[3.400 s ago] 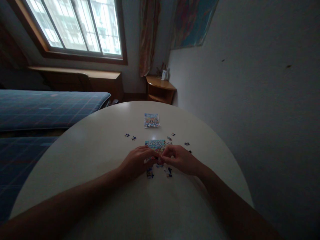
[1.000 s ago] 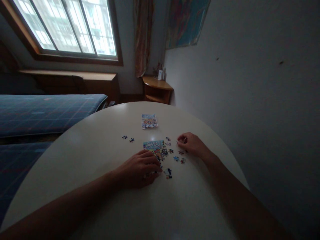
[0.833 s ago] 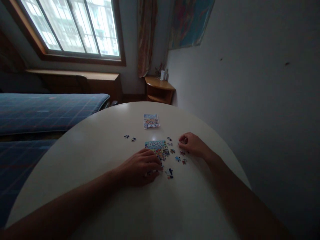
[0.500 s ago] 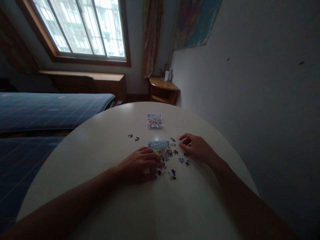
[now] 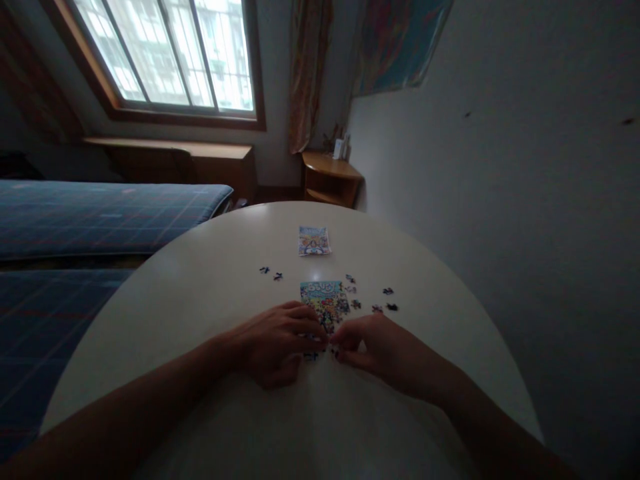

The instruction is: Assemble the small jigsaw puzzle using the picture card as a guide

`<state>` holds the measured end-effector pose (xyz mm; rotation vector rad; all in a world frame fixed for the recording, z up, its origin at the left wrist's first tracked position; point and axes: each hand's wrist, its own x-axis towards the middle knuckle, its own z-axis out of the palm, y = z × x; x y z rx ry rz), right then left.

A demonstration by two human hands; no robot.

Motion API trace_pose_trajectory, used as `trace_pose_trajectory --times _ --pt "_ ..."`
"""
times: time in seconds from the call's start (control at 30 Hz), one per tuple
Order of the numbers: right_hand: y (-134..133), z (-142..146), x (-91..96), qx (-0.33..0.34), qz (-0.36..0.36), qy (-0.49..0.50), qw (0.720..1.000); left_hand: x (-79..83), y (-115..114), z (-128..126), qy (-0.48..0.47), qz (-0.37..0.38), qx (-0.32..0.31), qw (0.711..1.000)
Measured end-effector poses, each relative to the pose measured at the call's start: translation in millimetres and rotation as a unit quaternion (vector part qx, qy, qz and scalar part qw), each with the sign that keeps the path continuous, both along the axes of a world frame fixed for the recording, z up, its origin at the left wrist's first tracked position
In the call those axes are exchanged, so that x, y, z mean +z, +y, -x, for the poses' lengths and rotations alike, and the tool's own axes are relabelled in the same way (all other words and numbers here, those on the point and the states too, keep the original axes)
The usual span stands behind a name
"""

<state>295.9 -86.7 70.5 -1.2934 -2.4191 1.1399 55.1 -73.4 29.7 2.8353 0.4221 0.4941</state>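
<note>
On the round table [image 5: 215,280], the left hand [image 5: 280,339] and right hand [image 5: 385,348] bend, fingertips close together, over the near side of the mid-table puzzle [image 5: 323,298]; whether either grips anything, I cannot tell. The packet [image 5: 314,241] lies nearer the far edge, 2 pieces [image 5: 265,270] toward the left.

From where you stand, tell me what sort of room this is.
Probably a bedroom in a home: a plaid mattress lies to the left of the round white table, and a patterned curtain hangs beside the window.
</note>
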Motion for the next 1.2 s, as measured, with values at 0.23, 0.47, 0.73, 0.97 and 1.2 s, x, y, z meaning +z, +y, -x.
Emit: trace_pose_trajectory --times 0.23,0.47,0.73,0.97,1.2 --pt "-0.9 5.3 -11.1 -0.015 -0.029 -0.036 0.999 3.9 -2.0 -1.4 0.022 -0.013 0.004 1.0" --pt "-2.3 10.9 -8.9 -0.013 -0.065 -0.079 0.995 6.0 -3.6 -1.0 0.031 -0.007 0.008 0.999" --pt "-0.9 9.5 -10.9 0.005 -0.102 -0.09 0.991 6.5 -5.8 -2.9 0.026 -0.005 0.007 1.0" --pt "0.0 9.1 -14.0 0.021 -0.12 -0.09 0.988 -5.1 13.1 10.3 -0.071 -0.054 0.13 0.987" --pt "13.3 -7.6 3.8 -0.051 -0.124 -0.091 0.987 -21.3 53.5 60.2 -0.037 -0.105 0.497 0.86"
